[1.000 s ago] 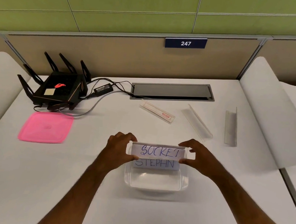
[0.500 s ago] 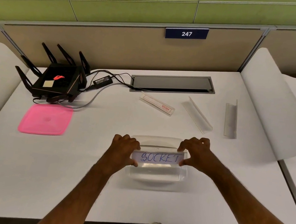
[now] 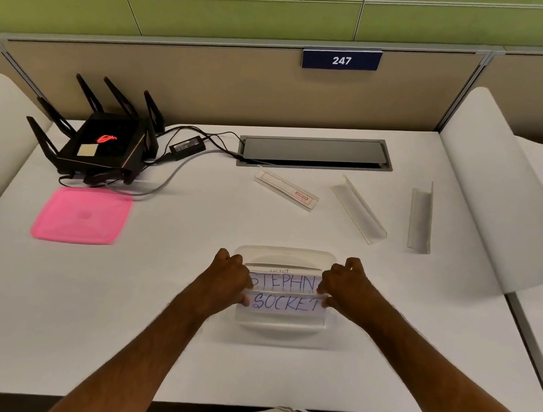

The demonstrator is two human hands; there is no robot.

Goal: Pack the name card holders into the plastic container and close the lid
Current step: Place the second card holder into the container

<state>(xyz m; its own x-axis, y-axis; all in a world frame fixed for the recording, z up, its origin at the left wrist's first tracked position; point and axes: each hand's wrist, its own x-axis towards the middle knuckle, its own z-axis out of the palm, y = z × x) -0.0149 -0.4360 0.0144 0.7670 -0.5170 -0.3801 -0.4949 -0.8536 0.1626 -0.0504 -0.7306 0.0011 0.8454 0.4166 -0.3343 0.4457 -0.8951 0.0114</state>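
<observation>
A clear plastic container [image 3: 286, 252] sits on the white desk in front of me. Inside it lies a name card holder [image 3: 285, 303] reading "SOCKET", beside another holder [image 3: 284, 282] reading "STEPHN". My left hand [image 3: 227, 279] pinches the left end of the SOCKET holder and my right hand [image 3: 345, 286] pinches its right end, both inside the container. Further back lie three more holders: one with a red label [image 3: 286, 190], a clear one [image 3: 359, 208] and another clear one [image 3: 420, 220]. The pink lid [image 3: 82, 215] lies flat at the left.
A black router [image 3: 102, 142] with antennas and its cables stands at the back left. A grey cable hatch [image 3: 315, 152] is set into the desk's back edge. Rounded white dividers [image 3: 504, 209] border the desk on both sides.
Both hands lowered the SOCKET holder from above the container down into it, toward the near side. The STEPHN holder now shows behind it.
</observation>
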